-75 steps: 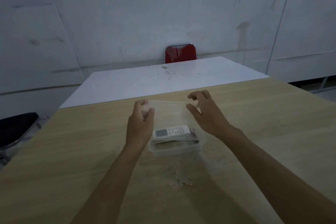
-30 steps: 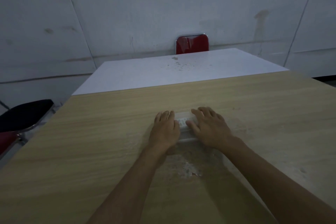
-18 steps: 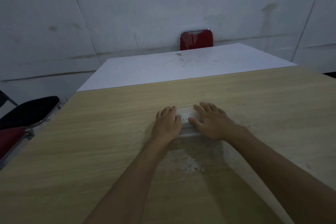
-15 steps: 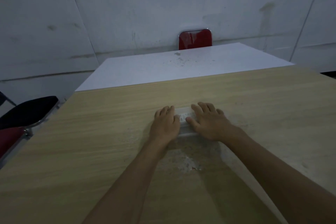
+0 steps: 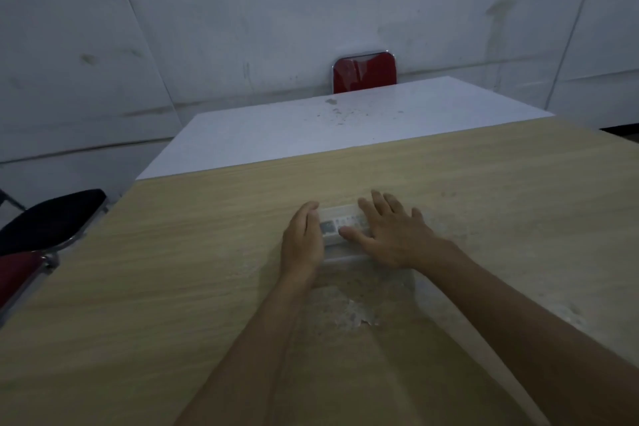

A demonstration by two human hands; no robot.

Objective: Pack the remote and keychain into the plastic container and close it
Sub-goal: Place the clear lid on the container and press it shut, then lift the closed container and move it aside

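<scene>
Both hands lie flat, fingers apart, gripping nothing: left hand (image 5: 302, 239) against the container's (image 5: 340, 254) left end; right hand (image 5: 392, 233) spread across its lid; remote (image 5: 340, 223) visible inside, mid-surface (image 5: 173, 270); since half a second ago, the left hand slid leftward, uncovering more lid.

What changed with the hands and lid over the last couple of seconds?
Both hands came down from holding the clear lid raised over the container to pressing it flat on top. Since then the left hand has slid to the left edge and the right hand has spread its fingers. The remote stayed inside; the container stayed put on the table.
</scene>
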